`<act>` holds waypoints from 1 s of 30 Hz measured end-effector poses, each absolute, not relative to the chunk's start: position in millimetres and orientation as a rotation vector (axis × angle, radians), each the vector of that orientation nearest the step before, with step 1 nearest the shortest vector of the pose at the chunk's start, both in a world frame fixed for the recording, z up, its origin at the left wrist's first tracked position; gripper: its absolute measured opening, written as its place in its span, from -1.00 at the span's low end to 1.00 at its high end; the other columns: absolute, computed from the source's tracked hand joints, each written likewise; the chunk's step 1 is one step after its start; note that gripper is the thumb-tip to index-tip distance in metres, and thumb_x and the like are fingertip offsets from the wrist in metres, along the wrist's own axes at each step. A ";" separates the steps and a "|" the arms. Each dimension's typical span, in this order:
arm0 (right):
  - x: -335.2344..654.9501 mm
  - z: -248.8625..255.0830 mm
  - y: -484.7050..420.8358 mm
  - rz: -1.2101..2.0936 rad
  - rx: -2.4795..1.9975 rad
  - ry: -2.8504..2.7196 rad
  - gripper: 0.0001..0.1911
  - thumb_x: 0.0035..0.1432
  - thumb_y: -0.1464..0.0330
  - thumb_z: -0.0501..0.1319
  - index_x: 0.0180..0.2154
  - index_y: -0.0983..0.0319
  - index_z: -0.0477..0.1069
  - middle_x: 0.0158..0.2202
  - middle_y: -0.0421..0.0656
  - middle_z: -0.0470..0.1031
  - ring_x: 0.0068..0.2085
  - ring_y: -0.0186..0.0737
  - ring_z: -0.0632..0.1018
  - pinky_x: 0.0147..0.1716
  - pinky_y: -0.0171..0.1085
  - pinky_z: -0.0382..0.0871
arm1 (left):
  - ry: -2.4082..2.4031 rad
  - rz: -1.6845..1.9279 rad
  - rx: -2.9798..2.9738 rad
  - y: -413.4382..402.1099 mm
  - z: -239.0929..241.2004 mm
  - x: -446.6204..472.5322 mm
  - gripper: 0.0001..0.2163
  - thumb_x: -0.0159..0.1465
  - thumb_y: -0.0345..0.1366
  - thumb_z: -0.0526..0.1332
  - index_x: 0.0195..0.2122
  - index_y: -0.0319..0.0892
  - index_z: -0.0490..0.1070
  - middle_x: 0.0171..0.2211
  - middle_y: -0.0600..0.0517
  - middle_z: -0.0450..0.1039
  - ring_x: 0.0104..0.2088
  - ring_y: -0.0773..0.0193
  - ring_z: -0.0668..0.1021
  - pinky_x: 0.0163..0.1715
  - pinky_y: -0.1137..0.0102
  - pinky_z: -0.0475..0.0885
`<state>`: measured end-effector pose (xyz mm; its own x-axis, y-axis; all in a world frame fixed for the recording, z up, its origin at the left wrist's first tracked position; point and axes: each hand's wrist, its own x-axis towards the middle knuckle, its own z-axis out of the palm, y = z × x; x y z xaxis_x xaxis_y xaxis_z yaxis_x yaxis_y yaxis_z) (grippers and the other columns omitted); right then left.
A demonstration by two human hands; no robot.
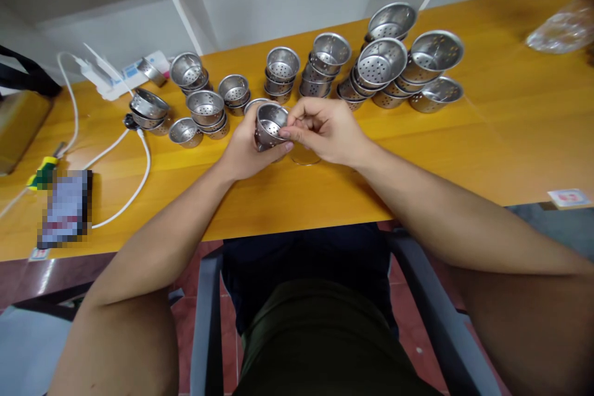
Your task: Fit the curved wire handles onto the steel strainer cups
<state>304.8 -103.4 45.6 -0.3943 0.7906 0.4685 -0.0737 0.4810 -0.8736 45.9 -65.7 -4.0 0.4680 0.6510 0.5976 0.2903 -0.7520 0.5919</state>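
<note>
My left hand [248, 148] is wrapped round a small perforated metal cup [271, 125], its mouth tilted up toward me. Thumb and fingers of my right hand [325, 130] are pinched together at the cup's right rim; what lies between the fingertips is too small to make out. A thin curved line, like a wire [305, 164], shows under my right hand. Just behind the held cup, another metal cup [254, 103] is partly hidden. Close by stand nested perforated cups [233, 91] and a taller stack [281, 68].
More stacks of perforated cups line the back, with larger ones [436, 55] at right and others [204, 108] at left. On the left are a power strip [125, 77], white cables, a screwdriver [44, 172] and a blurred flat object [65, 210]. A clear plastic bag [561, 28] lies far right.
</note>
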 end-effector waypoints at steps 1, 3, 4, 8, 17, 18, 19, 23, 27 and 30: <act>305.0 45.3 -103.3 1.078 -0.614 -1.720 -0.27 0.34 -0.40 0.72 -0.19 0.04 0.58 -0.43 -0.28 0.46 -0.46 -0.22 0.37 -0.43 -0.13 0.26 | 0.789 1.197 2.319 -66.1 -3.6 45.6 -0.11 0.50 0.57 0.54 0.56 0.07 0.44 0.39 -0.19 0.73 0.46 -0.28 0.81 0.53 -0.21 0.81; 305.2 44.3 -102.7 1.091 -0.620 -1.720 -0.27 0.35 -0.41 0.71 -0.19 0.04 0.57 -0.44 -0.28 0.45 -0.45 -0.21 0.37 -0.42 -0.13 0.30 | 0.796 1.186 2.333 -67.2 -2.0 45.1 -0.12 0.52 0.56 0.53 0.56 0.07 0.43 0.40 -0.19 0.72 0.46 -0.27 0.81 0.53 -0.20 0.81; 305.3 43.7 -102.4 1.093 -0.626 -1.724 -0.26 0.34 -0.43 0.70 -0.18 0.03 0.57 -0.43 -0.28 0.46 -0.44 -0.20 0.39 -0.42 -0.12 0.33 | 0.800 1.181 2.339 -67.8 -1.0 44.8 -0.13 0.52 0.55 0.53 0.57 0.07 0.43 0.40 -0.19 0.72 0.46 -0.27 0.81 0.53 -0.20 0.81; 306.1 40.0 -102.1 1.053 -0.645 -1.763 -0.23 0.36 -0.48 0.65 -0.16 0.04 0.58 -0.38 -0.23 0.52 -0.38 -0.16 0.48 -0.39 -0.12 0.38 | 0.821 1.165 2.365 -70.9 2.6 43.9 -0.14 0.52 0.53 0.54 0.56 0.08 0.43 0.42 -0.19 0.71 0.48 -0.28 0.80 0.55 -0.23 0.80; 323.1 34.2 -92.0 0.595 -0.706 -1.887 -0.57 0.76 -0.16 0.40 0.18 0.04 0.73 -0.06 -0.05 0.72 -0.15 0.00 0.66 -0.11 -0.01 0.67 | 0.841 1.233 2.377 -58.2 -11.8 37.8 -0.12 0.60 0.51 0.48 0.68 0.11 0.28 0.49 -0.20 0.64 0.52 -0.28 0.78 0.59 -0.25 0.77; 325.7 34.1 -89.6 0.527 -0.680 -1.919 -0.65 0.80 -0.04 0.36 0.15 0.05 0.76 -0.02 -0.02 0.75 -0.08 0.04 0.70 -0.01 0.04 0.70 | 0.833 1.241 2.376 -55.3 -14.5 36.4 -0.10 0.60 0.51 0.47 0.69 0.11 0.26 0.51 -0.20 0.63 0.55 -0.29 0.76 0.62 -0.27 0.74; 328.1 33.7 -87.2 0.467 -0.649 -1.951 -0.71 0.79 0.08 0.33 0.13 0.06 0.79 0.02 0.00 0.78 -0.02 0.08 0.72 0.07 0.08 0.71 | 0.827 1.246 2.377 -52.6 -16.7 35.1 -0.09 0.60 0.52 0.48 0.71 0.12 0.24 0.52 -0.21 0.62 0.58 -0.30 0.74 0.66 -0.28 0.71; 334.5 28.6 -80.4 0.375 -0.614 -2.045 -0.66 0.62 0.37 0.32 0.22 0.03 0.83 0.19 0.00 0.78 0.16 0.15 0.75 0.29 0.21 0.71 | 0.802 1.253 2.386 -47.4 -20.7 33.4 -0.04 0.58 0.51 0.51 0.74 0.13 0.20 0.55 -0.21 0.60 0.64 -0.34 0.70 0.72 -0.32 0.65; 335.1 19.6 -80.3 0.429 -0.606 -2.142 -0.45 0.52 0.48 0.32 0.36 -0.01 0.82 0.37 0.02 0.65 0.34 0.20 0.68 0.35 0.22 0.70 | 0.756 1.260 2.403 -48.8 -19.1 35.8 -0.04 0.57 0.49 0.54 0.73 0.14 0.22 0.55 -0.20 0.60 0.64 -0.35 0.69 0.74 -0.33 0.64; 332.1 15.4 -84.3 0.515 -0.571 -2.207 -0.34 0.54 0.50 0.31 0.50 -0.02 0.77 0.46 0.05 0.56 0.35 0.16 0.66 0.28 0.11 0.74 | 0.695 1.247 2.419 -52.2 -15.7 37.8 -0.09 0.59 0.43 0.55 0.72 0.15 0.23 0.55 -0.18 0.61 0.60 -0.30 0.72 0.74 -0.28 0.64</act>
